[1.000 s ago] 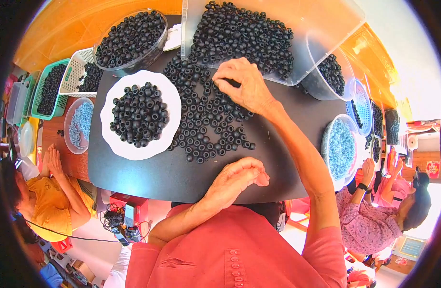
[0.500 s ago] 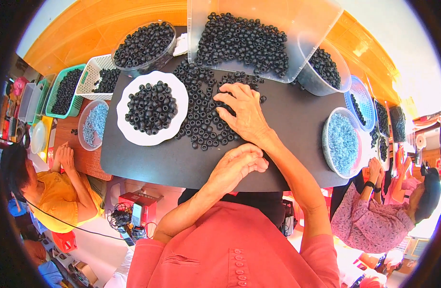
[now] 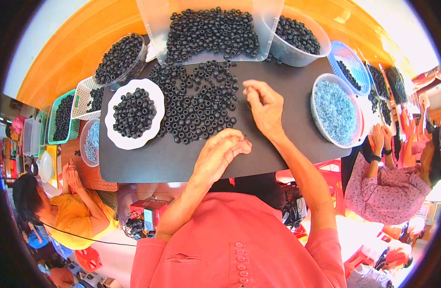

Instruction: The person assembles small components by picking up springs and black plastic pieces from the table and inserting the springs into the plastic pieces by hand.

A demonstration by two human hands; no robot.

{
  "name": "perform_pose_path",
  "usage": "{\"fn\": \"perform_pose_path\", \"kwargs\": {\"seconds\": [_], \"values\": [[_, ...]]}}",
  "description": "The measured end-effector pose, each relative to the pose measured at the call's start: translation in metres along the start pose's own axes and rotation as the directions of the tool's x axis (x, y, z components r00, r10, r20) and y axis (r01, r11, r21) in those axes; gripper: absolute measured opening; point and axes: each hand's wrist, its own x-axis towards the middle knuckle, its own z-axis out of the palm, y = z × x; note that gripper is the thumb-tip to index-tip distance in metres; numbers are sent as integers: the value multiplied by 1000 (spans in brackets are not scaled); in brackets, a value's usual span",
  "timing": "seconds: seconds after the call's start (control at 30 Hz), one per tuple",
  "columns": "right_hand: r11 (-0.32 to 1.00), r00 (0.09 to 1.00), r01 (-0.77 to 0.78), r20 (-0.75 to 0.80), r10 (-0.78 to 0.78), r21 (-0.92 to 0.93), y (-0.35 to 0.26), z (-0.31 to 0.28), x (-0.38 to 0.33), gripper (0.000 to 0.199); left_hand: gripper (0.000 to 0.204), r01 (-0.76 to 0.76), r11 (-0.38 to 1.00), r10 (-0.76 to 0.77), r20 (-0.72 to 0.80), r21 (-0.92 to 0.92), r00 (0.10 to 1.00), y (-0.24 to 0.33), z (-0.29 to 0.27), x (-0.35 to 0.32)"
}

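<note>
Picking black rings [image 3: 196,103] off the dark board [image 3: 287,96].
Right hand [image 3: 263,108] pinches, contents unclear; left hand [image 3: 220,153], loosely curled, should steady the board edge.

bare black mat [image 3: 297,120] right of ring pile [image 3: 196,103] – bowl of blue rings [image 3: 335,113] (far right) blocks edge.

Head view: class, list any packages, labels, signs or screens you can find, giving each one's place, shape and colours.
Red box: below the black board's near edge, by the person's left elbow; a small, flat red carton.
No labels, signs or screens can be made out.
</note>
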Motion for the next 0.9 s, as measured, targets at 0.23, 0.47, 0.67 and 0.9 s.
{"fn": "perform_pose_path", "kwargs": {"seconds": [0.23, 0.47, 0.67, 0.9], "values": [[947, 976, -170, -85, 200, 272, 22, -12, 6, 16, 20, -379, -175, 469, 415, 909, 779, 45, 36, 5], [968, 990, -128, -35, 139, 217, 18, -8, 7, 15, 33, -192, -589, 275, 419, 785, 866, 57, -3, 34], [976, 988, -140, -34, 148, 167, 18, -10, 8, 15, 34, -187, -617, 277, 433, 764, 857, 62, -3, 42], [964, 984, -175, -5, 180, 202, 12, -8, 7, 14, 34, -296, -660, 152, 508, 690, 848, 69, -4, 59]]}}
